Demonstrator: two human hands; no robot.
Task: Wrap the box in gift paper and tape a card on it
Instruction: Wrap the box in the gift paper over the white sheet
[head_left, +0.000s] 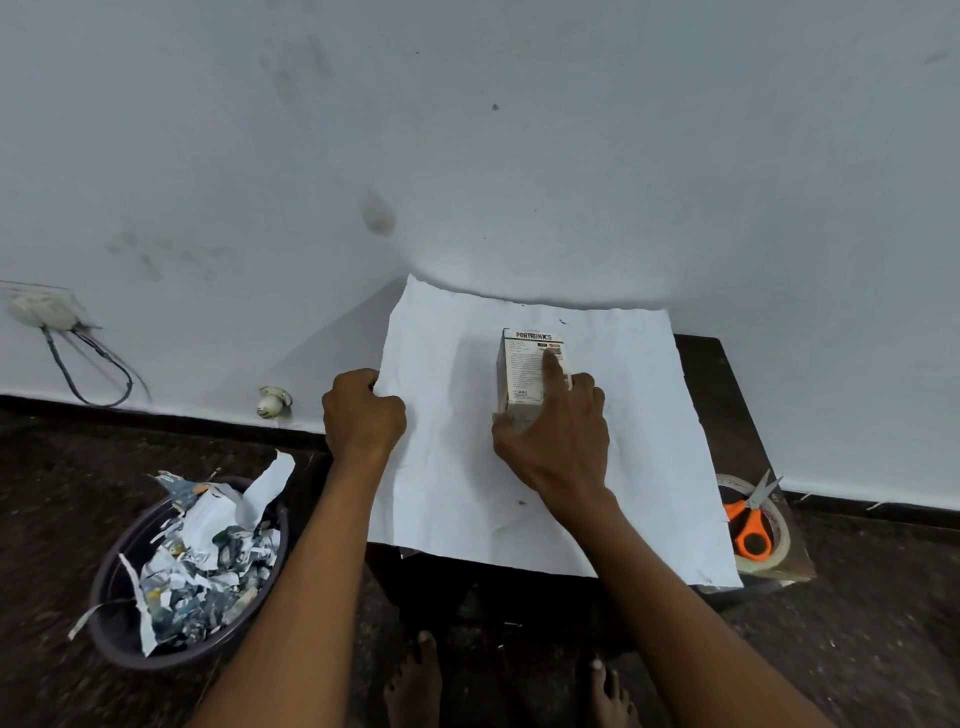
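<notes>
A sheet of gift paper (613, 467) lies white side up over a small dark table, its far edge against the wall. On it, right of the middle, stands a small white printed box (524, 369). My right hand (556, 441) holds the box from its near end, thumb on the left side, forefinger stretched along the top. My left hand (361, 410) grips the left edge of the paper with curled fingers. No card is in view.
Orange-handled scissors (750, 525) lie on a roll of clear tape (779, 551) at the table's (727, 395) right edge. A dark bin (119, 613) full of torn paper scraps stands on the floor to the left. A wall socket with cables (47, 312) is far left. My bare feet show below.
</notes>
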